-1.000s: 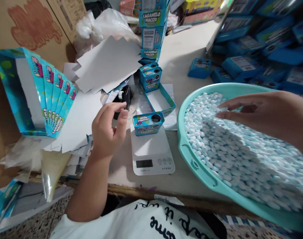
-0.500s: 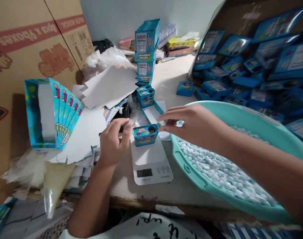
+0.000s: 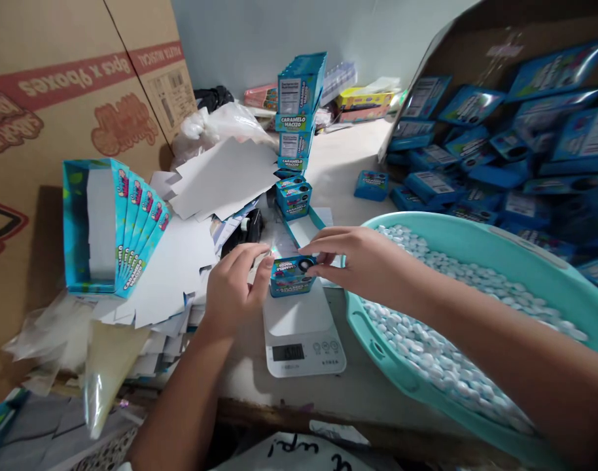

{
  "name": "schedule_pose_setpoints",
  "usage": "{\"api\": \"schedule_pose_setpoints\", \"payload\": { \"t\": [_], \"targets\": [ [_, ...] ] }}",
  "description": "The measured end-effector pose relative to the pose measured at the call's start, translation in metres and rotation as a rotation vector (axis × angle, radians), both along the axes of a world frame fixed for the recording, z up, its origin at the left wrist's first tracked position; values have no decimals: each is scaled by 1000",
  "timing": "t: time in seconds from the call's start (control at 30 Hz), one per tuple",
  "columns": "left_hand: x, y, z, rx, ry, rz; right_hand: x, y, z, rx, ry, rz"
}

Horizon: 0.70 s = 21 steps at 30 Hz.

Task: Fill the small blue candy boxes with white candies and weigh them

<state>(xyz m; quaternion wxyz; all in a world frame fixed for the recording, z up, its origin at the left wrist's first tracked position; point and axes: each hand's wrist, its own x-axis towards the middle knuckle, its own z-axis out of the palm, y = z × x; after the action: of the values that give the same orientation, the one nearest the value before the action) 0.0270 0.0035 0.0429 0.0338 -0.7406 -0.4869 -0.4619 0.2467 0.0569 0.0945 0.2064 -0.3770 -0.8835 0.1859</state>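
Observation:
On the white digital scale [image 3: 301, 327] stands a small blue candy box [image 3: 292, 278] with its printed top lid tilted up. The thumb and index finger of my left hand [image 3: 237, 278] touch or nearly touch the box's left end. My right hand [image 3: 351, 255] pinches the lid at the right end, beside a round dark opening. Behind the scale, two small blue boxes [image 3: 294, 198] sit in an open blue tray [image 3: 303, 229]. A teal tub [image 3: 411, 383] of wrapped white candies [image 3: 426, 340] lies under my right forearm.
Stacked display boxes [image 3: 296, 118] rise at the back. Folded blue trays [image 3: 132, 235] and white card sheets [image 3: 220, 176] cover the left. A large carton [image 3: 83, 78] stands far left. More small boxes [image 3: 470, 147] fill a carton at the right; one [image 3: 371, 185] lies outside it.
My right hand has moved left onto the box's right end, and a candy piece near its fingers is gone from view. The box lid is raised more. The whole view has shifted slightly.

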Motion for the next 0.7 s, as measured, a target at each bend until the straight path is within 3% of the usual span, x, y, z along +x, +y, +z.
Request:
{"api": "schedule_pose_setpoints", "payload": {
  "t": [0.33, 0.7],
  "targets": [
    [-2, 3, -4, -5, -7, 34, 16, -9, 14, 24, 78, -52],
    [-2, 1, 1, 5, 1, 47, 12, -14, 2, 136, 105, -47]
  ]
}}
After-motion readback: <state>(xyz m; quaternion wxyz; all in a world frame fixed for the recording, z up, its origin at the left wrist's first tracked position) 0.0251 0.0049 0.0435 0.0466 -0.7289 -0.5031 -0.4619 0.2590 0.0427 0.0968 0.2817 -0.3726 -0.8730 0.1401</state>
